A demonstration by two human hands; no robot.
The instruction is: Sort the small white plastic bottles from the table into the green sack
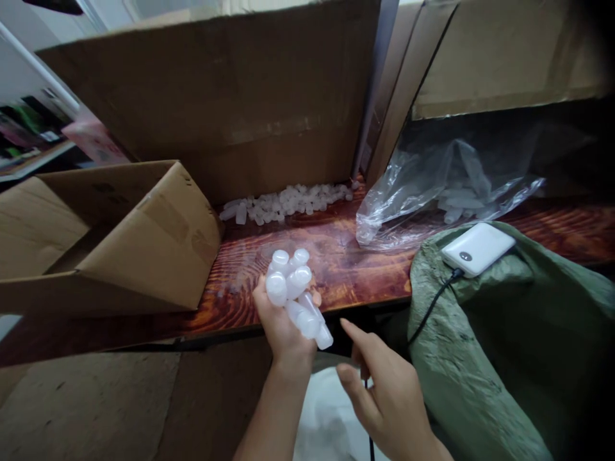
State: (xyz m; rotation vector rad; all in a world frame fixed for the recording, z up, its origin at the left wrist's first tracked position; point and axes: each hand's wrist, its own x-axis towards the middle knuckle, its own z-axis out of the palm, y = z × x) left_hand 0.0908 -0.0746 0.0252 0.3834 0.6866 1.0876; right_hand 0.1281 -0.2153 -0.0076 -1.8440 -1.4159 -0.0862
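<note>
Several small translucent white plastic bottles (pixel 298 280) are bunched in my left hand (pixel 283 333), which is closed around them over the table's front edge. Their rounded ends point up and away, and one lies slanted across the others toward my right. My right hand (pixel 389 378) is just right of the bunch, apart from it, with index finger and thumb spread and nothing between them. Behind my hands, a row of small white translucent caps (pixel 298 200) lies along the back of the wooden table (pixel 336 256), with a few bottle-like pieces (pixel 235 210) at its left end.
An open cardboard box (pixel 177 237) stands at left, and a large carton (pixel 230 96) rises behind the caps. At right are a clear plastic bag (pixel 389 218) with white pieces inside and a white power bank (pixel 480 248) with a black cable (pixel 432 307) on green sheeting (pixel 461 358).
</note>
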